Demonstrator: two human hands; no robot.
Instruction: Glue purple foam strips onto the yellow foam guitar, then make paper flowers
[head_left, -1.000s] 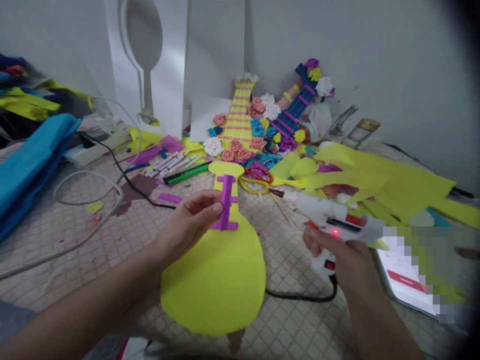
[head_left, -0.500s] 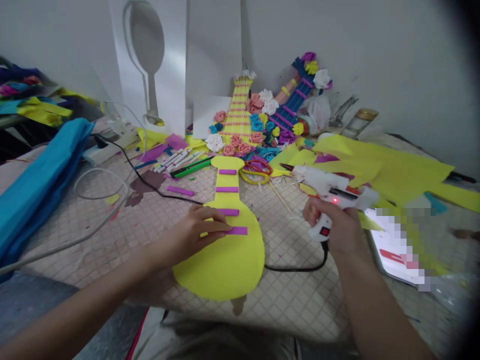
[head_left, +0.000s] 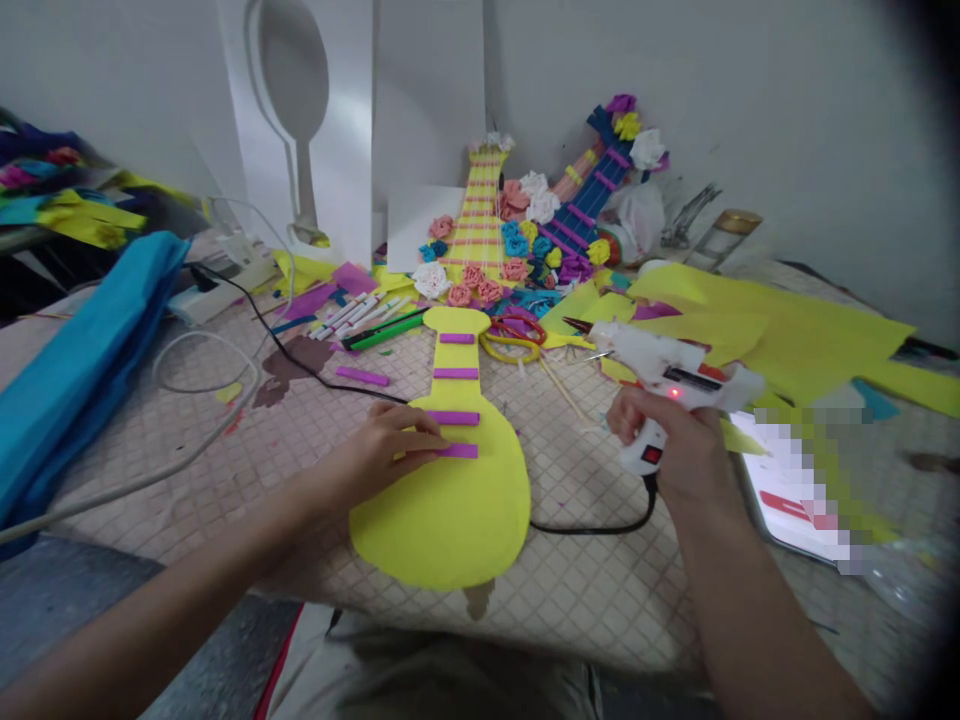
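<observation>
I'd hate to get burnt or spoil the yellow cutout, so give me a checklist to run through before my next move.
1. Left grip on the lowest purple strip: ok, fingers at its left end.
2. Glue under that strip: cannot tell, its underside is hidden.
3. Glue gun secure in the right grip: ok, held by its handle.
4. Gun heat: cannot tell; its red light is lit.
5. Nozzle clear of left grip and cutout: ok, apart from both.
6. Gun's cord clear of the cutout: not ok, it disappears at the cutout's right edge.
</observation>
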